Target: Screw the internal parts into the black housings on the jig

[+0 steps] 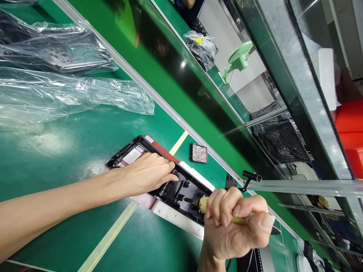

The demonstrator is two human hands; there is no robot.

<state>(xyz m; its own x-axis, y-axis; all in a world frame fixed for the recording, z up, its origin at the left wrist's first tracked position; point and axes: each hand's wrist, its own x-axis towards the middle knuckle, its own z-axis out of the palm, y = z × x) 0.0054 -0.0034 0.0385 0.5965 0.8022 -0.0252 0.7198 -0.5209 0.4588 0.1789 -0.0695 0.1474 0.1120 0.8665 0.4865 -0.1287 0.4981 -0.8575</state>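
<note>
A black plastic housing [184,189] lies on a white and red fixture [172,216] on the green bench. My left hand [147,172] rests flat on the housing's left part and presses it down. My right hand [236,223] is clenched around a screwdriver [202,204] with a yellowish handle. Its dark tip points left into the housing's inside. A small black tray of screws [199,153] sits just beyond the housing, near the conveyor rail.
Clear plastic bags [70,90] with dark parts lie at the far left. A metal rail [159,99] borders a dark conveyor belt [181,64]. A green fan [236,60] stands beyond it. A bagged item [200,47] lies on the far green strip. Red bins [350,132] are at right.
</note>
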